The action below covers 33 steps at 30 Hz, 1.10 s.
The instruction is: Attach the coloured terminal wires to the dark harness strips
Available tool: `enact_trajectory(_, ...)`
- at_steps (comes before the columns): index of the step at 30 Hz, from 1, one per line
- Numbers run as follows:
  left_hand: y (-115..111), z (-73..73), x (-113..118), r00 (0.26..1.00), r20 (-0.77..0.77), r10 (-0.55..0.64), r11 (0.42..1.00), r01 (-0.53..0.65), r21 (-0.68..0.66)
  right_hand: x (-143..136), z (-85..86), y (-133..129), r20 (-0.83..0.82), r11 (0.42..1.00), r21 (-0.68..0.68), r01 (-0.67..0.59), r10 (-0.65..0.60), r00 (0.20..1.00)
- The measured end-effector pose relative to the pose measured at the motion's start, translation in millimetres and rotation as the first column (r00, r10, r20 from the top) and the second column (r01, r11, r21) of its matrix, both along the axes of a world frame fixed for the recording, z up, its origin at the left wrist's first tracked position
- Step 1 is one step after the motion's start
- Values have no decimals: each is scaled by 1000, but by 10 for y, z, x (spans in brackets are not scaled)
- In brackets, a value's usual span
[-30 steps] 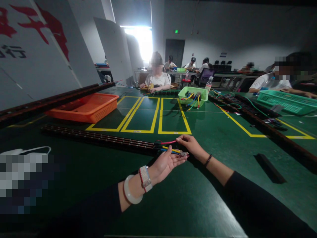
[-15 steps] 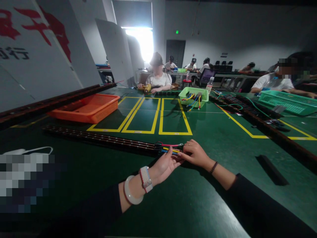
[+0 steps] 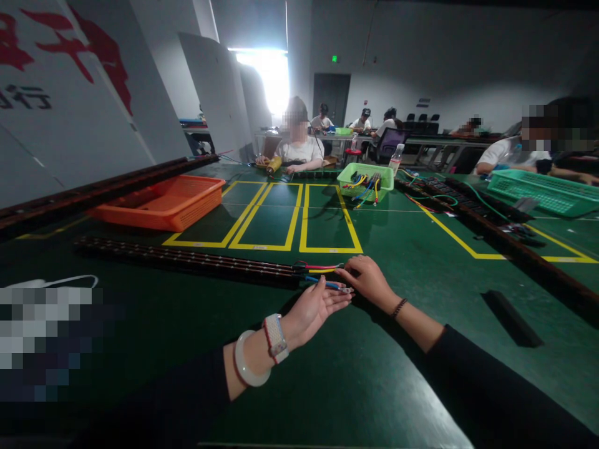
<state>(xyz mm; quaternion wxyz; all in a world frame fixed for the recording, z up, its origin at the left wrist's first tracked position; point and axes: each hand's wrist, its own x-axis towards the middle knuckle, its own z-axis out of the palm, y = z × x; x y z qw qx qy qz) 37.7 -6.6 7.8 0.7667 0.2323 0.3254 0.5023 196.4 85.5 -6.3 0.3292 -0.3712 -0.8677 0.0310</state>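
Observation:
A long dark strip assembly [image 3: 196, 262] lies on the green table, and red [image 3: 322, 267], yellow [image 3: 322, 271] and blue [image 3: 324, 282] wires come out of its right end. My left hand [image 3: 314, 312] is palm up, its thumb pressing the blue wire against extended fingers. That wire's metal lug [image 3: 346, 289] rests over the fingertips. Bent fingers of my right hand [image 3: 372, 284] pinch around the end of the yellow wire, just beyond the left fingertips. The fingers partly hide the wire tips there.
An orange basket [image 3: 201, 215] stands back left, beside another long strip [image 3: 107, 187]. Beyond the yellow-taped boxes is a green basket [image 3: 346, 182] of wires. To the right lie a short black piece [image 3: 511, 318] and a long dark bar [image 3: 528, 255]. A co-worker [image 3: 299, 149] sits opposite.
The blue wire has separated from the yellow one and now lies lower, across my left fingers. My right hand has shifted slightly up and away from the left, with the yellow wire.

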Motion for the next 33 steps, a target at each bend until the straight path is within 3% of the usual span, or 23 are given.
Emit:
enact_trajectory(3,14,7,-8,1000,-10,-22,1000,22,0,-23,-6,60,7,995,76,64,-65,998)
enact_trajectory(8,37,-8,-14,1000,5,-20,1000,20,-22,21,21,9,49,999,25,31,-32,998)
enact_trajectory(11,40,-15,-16,1000,28,-8,1000,8,-27,72,69,-90,36,996,75,40,-42,998)
enact_trajectory(17,54,-60,-9,995,99,21,1000,-21,-6,84,124,-205,232,948,274,-164,101,967)
enact_trajectory(20,54,-78,-5,993,114,19,1000,-19,-3,57,100,-198,251,936,298,-189,114,961)
enact_trajectory(26,31,-19,-2,999,39,-36,999,37,-38,46,64,-164,191,962,259,-87,37,981)
enact_trajectory(33,-3,69,-7,987,-8,-158,985,157,-76,19,-6,-128,58,994,102,43,-49,997)
